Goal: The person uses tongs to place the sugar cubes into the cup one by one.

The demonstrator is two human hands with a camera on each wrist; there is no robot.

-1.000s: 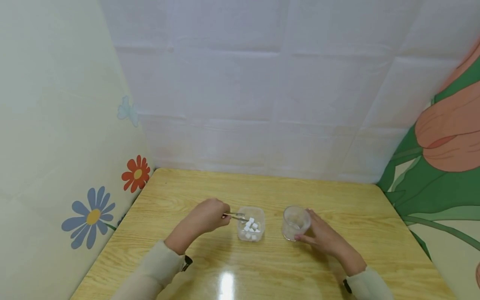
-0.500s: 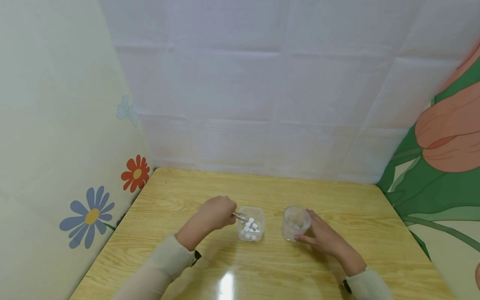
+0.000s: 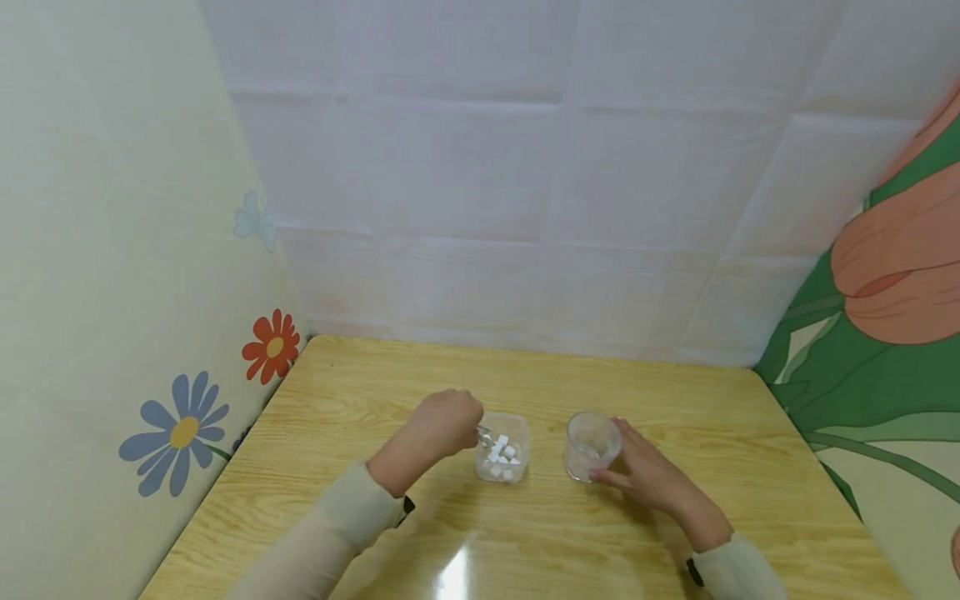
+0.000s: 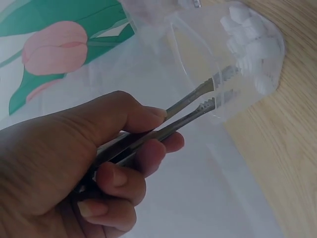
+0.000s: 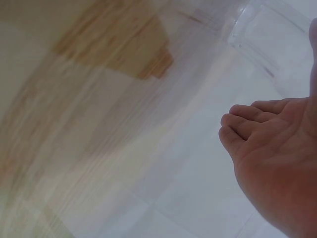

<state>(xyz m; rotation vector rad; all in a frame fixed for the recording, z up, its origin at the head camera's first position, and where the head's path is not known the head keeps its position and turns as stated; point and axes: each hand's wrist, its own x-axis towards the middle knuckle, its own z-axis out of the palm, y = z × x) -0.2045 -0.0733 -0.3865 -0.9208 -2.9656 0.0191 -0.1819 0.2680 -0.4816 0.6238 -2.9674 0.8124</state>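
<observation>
My left hand [image 3: 442, 421] grips metal tongs [image 4: 198, 92] with its fingers curled round the arms, as the left wrist view shows. The tongs' serrated tips stand slightly apart inside a clear plastic container [image 3: 516, 423], close to several white cubes [image 3: 503, 458] that look like sugar cubes. Whether the tips touch a cube cannot be made out. In the head view most of the tongs are hidden behind the hand. To the right of the container, my right hand [image 3: 651, 471] holds a clear glass [image 3: 585, 454] upright on the table, thumb in front and fingers round its far right side.
The wooden table [image 3: 375, 375] ends at a pale cloth wall [image 3: 450, 208] at the back. Flower-printed panels [image 3: 885, 400] stand along both sides. A gap of bare tabletop separates the container from the glass.
My left hand has moved right towards the container, carrying the tongs further over it. The right hand, the glass and the cubes have stayed where they were.
</observation>
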